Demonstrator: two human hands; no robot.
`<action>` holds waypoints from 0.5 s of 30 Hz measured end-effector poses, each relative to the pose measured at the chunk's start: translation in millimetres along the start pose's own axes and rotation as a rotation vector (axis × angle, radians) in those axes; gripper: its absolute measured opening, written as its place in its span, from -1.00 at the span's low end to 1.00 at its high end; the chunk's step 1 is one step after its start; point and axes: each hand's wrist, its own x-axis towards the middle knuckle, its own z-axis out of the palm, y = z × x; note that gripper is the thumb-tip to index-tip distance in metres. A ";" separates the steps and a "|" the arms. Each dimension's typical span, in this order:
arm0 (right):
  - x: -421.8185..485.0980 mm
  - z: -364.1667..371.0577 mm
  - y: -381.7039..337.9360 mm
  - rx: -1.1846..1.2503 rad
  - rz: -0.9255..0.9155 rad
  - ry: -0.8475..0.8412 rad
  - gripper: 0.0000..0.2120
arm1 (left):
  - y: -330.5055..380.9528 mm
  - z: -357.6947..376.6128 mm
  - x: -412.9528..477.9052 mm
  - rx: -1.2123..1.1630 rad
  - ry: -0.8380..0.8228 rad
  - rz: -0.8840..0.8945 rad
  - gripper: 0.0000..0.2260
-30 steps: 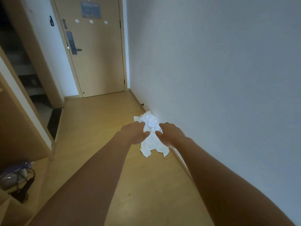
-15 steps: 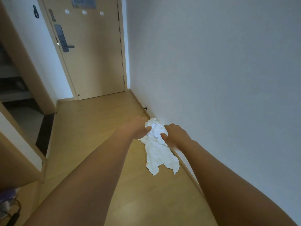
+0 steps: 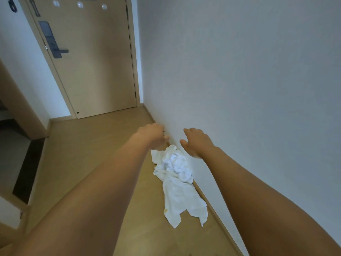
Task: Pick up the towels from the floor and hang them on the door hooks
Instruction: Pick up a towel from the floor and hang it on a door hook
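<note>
While both arms are extended forward, the left hand (image 3: 152, 134) is seen loosely curled and the right hand (image 3: 195, 141) spread with fingers apart; neither is closed on anything, and both are held above the far end of the towel (image 3: 178, 182) without visible contact. The white towel is shown lying crumpled on the wooden floor (image 3: 92, 154), pressed against the skirting of the white wall (image 3: 239, 80), with a bunched mass at its far end and a flatter tail with two corners trailing toward the viewer. Only one heap is visible; whether more than one towel is contained in it cannot be told. The cloth is judged light, soft and wholly limp, so it can be expected to sag and unfold when lifted. A grasp is best taken on the bunched upper part, or along one edge gathered in both hands, so that a fold is presented for hanging. Three round hooks (image 3: 79, 5) are seen high on the closed door (image 3: 92, 61), well apart from the towel.
</note>
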 end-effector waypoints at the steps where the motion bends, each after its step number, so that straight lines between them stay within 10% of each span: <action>1: 19.9 -4.5 3.7 -0.005 0.001 0.001 -0.55 | -3.2 -5.9 18.7 0.003 0.001 -0.004 -0.56; 15: 201.0 14.4 33.2 0.010 0.113 -0.071 -0.56 | -47.8 -13.3 214.2 0.014 -0.097 0.099 -0.51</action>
